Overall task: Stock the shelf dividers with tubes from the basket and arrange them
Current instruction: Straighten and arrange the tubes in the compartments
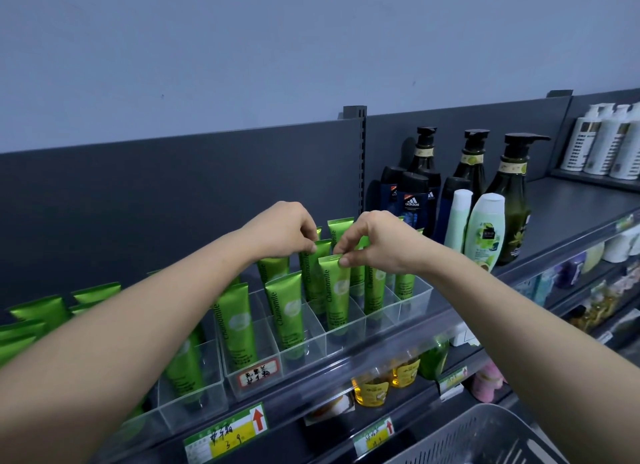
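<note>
Several green tubes marked Chamomile stand cap-down in clear plastic shelf dividers [414, 302] on the top shelf. My right hand [374, 241] pinches the flat top edge of a front tube [335, 290] in a middle slot. Just to its left, my left hand [284, 231] pinches the top of the tube behind [311, 273]. Both tubes stand upright in the dividers. More green tubes [38, 313] line the shelf at the far left. The grey basket [485, 436] sits at the bottom right; its contents are out of sight.
Dark pump bottles [512, 200], white-and-green bottles [485, 228] and dark blue Adidas bottles stand on the shelf to the right of the dividers. White bottles [602, 141] fill the far right. Lower shelves hold yellow bottles [372, 391] and price tags [225, 436].
</note>
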Motion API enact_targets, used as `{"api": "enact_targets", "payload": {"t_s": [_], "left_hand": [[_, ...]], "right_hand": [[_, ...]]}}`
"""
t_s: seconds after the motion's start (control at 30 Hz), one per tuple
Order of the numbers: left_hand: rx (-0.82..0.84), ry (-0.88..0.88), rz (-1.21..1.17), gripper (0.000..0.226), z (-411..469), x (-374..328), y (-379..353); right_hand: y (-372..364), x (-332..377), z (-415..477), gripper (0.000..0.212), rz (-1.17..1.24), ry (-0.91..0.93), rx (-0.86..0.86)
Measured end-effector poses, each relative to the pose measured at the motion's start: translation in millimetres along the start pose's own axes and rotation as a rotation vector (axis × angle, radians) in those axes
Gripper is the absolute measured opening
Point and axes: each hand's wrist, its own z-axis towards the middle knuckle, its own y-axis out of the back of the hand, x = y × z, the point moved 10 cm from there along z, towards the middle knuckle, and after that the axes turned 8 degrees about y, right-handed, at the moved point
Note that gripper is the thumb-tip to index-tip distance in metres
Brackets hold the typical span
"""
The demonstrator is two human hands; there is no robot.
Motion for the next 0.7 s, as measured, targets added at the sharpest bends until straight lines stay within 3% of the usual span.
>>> {"api": "enact_targets", "payload": {"t_s": [0.3, 0.47, 0.6, 0.7], "left_hand": [[-0.018, 0.021, -0.036, 0.011, 0, 6, 12], [-0.123, 0.048, 0.000, 0.010, 11, 13, 26], [-0.029, 0.082, 0.081, 0.016, 18, 22, 10], [-0.035, 0.089, 0.089, 0.009, 22, 25, 6]], "right_hand": [[1, -4, 3, 0.015, 0.031, 0.020, 0.006], [16, 0, 15, 0.011, 0.007, 0.056, -0.135], [8, 0, 32, 0.012, -0.056, 0.044, -0.105], [2, -3, 38, 0.011, -0.070, 0.013, -0.066]]}}
